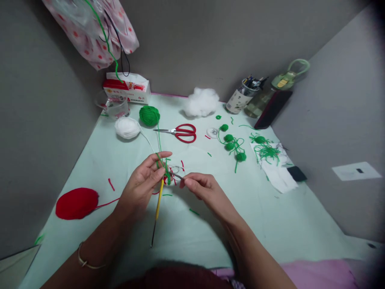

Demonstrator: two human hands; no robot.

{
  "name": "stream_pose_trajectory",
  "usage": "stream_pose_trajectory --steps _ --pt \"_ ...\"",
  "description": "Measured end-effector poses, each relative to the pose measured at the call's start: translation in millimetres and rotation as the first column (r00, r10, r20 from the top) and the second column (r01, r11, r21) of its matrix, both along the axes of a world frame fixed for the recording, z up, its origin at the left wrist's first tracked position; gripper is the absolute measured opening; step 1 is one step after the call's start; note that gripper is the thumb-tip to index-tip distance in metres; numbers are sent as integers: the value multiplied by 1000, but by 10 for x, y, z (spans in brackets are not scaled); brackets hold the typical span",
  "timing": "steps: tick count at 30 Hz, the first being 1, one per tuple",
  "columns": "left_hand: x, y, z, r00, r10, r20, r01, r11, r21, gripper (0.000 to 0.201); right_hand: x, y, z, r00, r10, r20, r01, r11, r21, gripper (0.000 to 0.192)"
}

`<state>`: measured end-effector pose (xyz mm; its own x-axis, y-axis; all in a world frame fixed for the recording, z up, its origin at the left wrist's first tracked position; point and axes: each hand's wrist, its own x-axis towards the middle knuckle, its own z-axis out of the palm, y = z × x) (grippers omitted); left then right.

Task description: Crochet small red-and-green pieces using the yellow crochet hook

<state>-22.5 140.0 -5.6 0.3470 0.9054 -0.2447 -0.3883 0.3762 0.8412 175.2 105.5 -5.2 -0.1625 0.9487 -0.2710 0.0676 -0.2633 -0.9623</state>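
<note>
My left hand (pixel 144 176) is closed, pinching a small green crochet piece (pixel 168 176) between thumb and fingers. Green yarn runs from it up to a green yarn ball (pixel 149 115). A crochet hook with a yellow handle (pixel 159 200) slants downward from beside my left thumb, its metal end lowest; whether the thumb grips it I cannot tell. My right hand (pixel 203 184) pinches a thin dark rod-like tool (pixel 178 176), whose far end meets the green piece. Behind the piece lie red and white yarn strands (pixel 181 168), partly hidden.
Red-handled scissors (pixel 185 133) lie beyond my hands, with white stuffing (pixel 201 102) behind. At left are a red yarn ball (pixel 77 203) and a white yarn ball (pixel 127 128). Several small green crocheted balls (pixel 229 146), a bottle (pixel 255 105) and a pen cup (pixel 239 99) stand right.
</note>
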Motion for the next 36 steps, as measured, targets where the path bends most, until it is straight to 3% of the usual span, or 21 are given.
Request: stream_pose_trajectory --steps 13,15,17,18,20,21,22,26,28,31,36 --pt "28 26 -8 995 27 97 -26 1000 -13 31 12 0 -117 988 -44 -146 31 995 -92 52" --pt "27 35 -17 994 37 103 -35 999 -30 32 37 16 -146 988 -103 -113 97 994 -56 51" --pt "23 44 -23 993 67 98 -62 996 -58 34 66 33 -179 965 -260 39 253 959 124 40" --pt "22 47 -25 992 83 96 -77 995 -70 34 76 38 -193 925 -358 130 314 910 270 34" --pt "30 42 -24 990 101 95 -93 992 -83 34 74 30 -205 833 -498 243 310 783 540 34" --pt "41 32 -23 991 97 97 -89 992 -87 34 57 16 -201 822 -508 259 265 743 615 38" --pt "57 15 -20 991 86 98 -77 993 -90 33 31 -3 -191 843 -472 259 214 735 643 39" --pt "144 -81 -8 991 4 134 8 996 -88 30 -101 -94 -142 969 -147 199 8 823 567 50" --pt "163 -118 7 992 -8 128 19 997 -81 27 -115 -107 -147 957 -137 255 -48 794 607 43" --pt "138 -133 53 994 27 103 -19 997 -79 26 -7 -59 -191 846 -333 416 -91 679 728 18" --pt "119 -152 171 983 118 140 -101 987 -122 23 200 9 -181 577 -592 562 -140 606 783 33"
